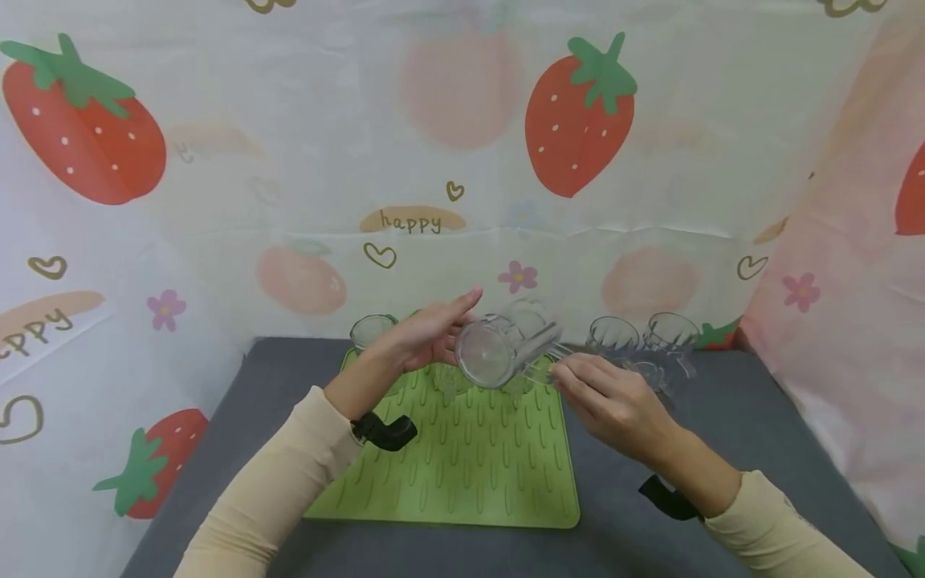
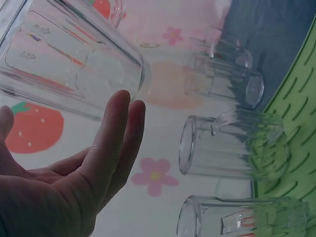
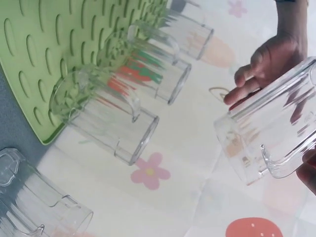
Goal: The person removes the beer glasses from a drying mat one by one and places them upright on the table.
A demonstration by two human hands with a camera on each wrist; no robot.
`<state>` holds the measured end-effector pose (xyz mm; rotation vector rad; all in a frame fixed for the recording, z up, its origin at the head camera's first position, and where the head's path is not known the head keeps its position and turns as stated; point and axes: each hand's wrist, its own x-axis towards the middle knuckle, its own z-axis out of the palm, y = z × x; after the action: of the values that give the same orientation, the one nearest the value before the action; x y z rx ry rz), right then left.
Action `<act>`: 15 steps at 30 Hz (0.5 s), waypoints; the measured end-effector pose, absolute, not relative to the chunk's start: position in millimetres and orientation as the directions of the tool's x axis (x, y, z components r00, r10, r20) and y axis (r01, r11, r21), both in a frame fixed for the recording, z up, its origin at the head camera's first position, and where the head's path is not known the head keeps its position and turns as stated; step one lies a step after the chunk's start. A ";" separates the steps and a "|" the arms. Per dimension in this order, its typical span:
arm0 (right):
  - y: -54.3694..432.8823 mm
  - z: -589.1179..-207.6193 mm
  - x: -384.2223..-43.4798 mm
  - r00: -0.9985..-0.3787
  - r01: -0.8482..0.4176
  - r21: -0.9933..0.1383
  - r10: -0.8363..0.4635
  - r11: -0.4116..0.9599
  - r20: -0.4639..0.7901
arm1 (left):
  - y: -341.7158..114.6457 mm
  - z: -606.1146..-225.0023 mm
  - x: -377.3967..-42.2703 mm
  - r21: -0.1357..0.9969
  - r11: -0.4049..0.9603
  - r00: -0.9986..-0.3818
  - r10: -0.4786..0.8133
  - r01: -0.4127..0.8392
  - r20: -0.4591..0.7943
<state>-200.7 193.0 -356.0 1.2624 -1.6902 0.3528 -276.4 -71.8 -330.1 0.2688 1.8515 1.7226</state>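
Observation:
A clear handled mug (image 1: pixel 486 353) is held up in the air over the back of the green mat (image 1: pixel 462 457), tilted so that its round base faces the head camera. My right hand (image 1: pixel 614 401) pinches the mug by its handle, and its fingertips (image 3: pixel 308 170) show at the edge of the right wrist view. On the other side, my left hand (image 1: pixel 433 333) is spread with fairly straight fingers. Its fingertips (image 2: pixel 117 101) come right up to the mug's end in the left wrist view. Nothing is gripped in that hand.
Several more clear mugs stand along the back of the mat, among them a mug (image 2: pixel 232 145) near the middle and one (image 1: pixel 372 331) at the left. Two others, including a mug (image 1: pixel 670 333), stand on the grey tabletop (image 1: pixel 694 449) to the right. A strawberry-print cloth (image 1: pixel 462 160) hangs behind.

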 end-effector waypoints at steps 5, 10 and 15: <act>192.4 -360.2 -201.6 0.013 -0.860 0.311 -0.591 0.405 0.807 | -67.7 -330.6 -276.5 0.953 0.144 -0.776 0.554 -0.267 -0.301; 192.2 -363.7 -201.0 0.019 -0.852 0.341 -0.628 0.397 0.778 | -64.3 -329.8 -275.5 0.942 0.148 -0.780 0.529 -0.303 -0.334; 193.0 -368.5 -199.9 -0.005 -0.838 0.367 -0.677 0.405 0.736 | -61.4 -331.5 -274.9 0.932 0.179 -0.759 0.542 -0.316 -0.361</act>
<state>-199.9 193.0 -368.5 1.3276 -1.7345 0.2178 -274.9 -61.4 -331.5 0.2141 1.7971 1.6557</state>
